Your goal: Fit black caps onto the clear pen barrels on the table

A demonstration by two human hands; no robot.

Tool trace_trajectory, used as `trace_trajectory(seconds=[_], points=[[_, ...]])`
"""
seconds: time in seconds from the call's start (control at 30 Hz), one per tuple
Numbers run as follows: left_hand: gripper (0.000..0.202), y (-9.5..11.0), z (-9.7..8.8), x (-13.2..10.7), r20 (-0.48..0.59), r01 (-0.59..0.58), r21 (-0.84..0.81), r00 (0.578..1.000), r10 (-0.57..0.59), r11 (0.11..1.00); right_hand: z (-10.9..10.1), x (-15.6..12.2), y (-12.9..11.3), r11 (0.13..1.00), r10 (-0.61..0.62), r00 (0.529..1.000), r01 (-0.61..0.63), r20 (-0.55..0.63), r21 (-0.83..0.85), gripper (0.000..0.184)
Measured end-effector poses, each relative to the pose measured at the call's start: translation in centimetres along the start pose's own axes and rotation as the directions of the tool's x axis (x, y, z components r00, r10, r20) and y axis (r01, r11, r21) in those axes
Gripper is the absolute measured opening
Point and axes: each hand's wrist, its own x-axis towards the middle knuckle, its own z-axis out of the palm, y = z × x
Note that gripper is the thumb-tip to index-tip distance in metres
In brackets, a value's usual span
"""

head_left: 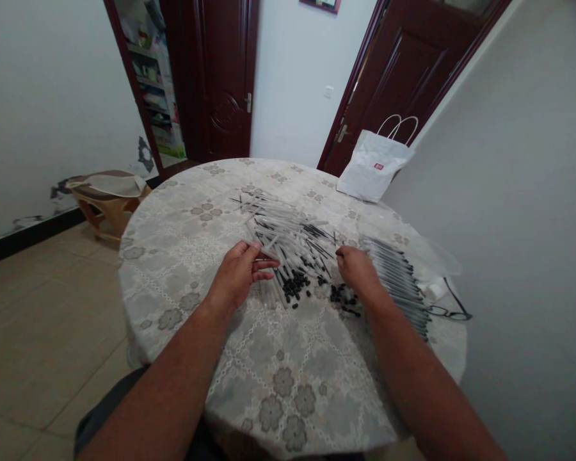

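Note:
My left hand [236,274] pinches a clear pen barrel [267,251] between thumb and forefinger, its other fingers stretched out over the pile's near left side. Under and beyond it lies a loose heap of clear pen barrels [278,224] mixed with dark thin refills [319,232]. My right hand [358,269] is closed at the heap's right edge, fingertips pressed together; what they hold is too small to make out. Small black pen caps or plugs [295,285] lie between the hands, with more black pieces [342,294] just below the right hand.
Pens in a neat row [396,275] lie right of my right hand, partly behind the forearm. Black-framed glasses [454,314] rest near the right edge. A white paper bag [375,163] stands at the back right of the round, cloth-covered table [173,269]. A wooden stool [108,205] is left.

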Motion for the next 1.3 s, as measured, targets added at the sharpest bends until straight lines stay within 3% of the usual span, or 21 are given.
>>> trace_trajectory(seconds=[0.27,0.67,0.87,1.0,1.07,1.17,1.3], points=[[0.018,0.1,-0.2,-0.3,0.027,-0.003,-0.033,1.0,0.004,0.999,2.4,0.6,-1.1,0.993,0.074,0.992,-0.064,0.102,-0.096,0.03],[0.017,0.1,-0.1,-0.3,0.03,0.007,-0.067,1.0,-0.005,0.998,2.2,-1.0,-0.9,0.996,0.021,0.986,-0.006,0.167,-0.092,0.031],[0.013,0.1,-0.2,-0.4,0.042,0.028,-0.094,0.999,-0.025,0.995,2.7,-0.6,-0.5,0.998,0.034,0.994,-0.028,0.102,-0.062,0.031],[0.018,0.2,-0.1,-0.6,0.048,0.021,-0.089,0.999,-0.016,0.996,2.0,-0.9,-0.1,0.991,0.011,0.994,0.004,-0.105,0.137,0.026],[0.02,0.2,0.0,-0.7,0.046,0.015,-0.093,0.999,-0.01,0.996,1.3,-1.5,-0.5,0.942,-0.061,0.98,0.119,-0.187,0.315,0.021],[0.022,0.2,0.2,-0.9,0.058,0.006,-0.119,0.998,0.001,0.993,0.1,-2.9,-1.8,0.764,-0.206,0.953,0.298,-0.221,0.572,0.018],[0.024,0.3,0.2,-0.9,0.066,-0.03,-0.184,0.997,0.043,0.982,-0.5,-4.4,-4.0,0.564,-0.315,0.929,0.347,-0.193,0.75,0.017]])
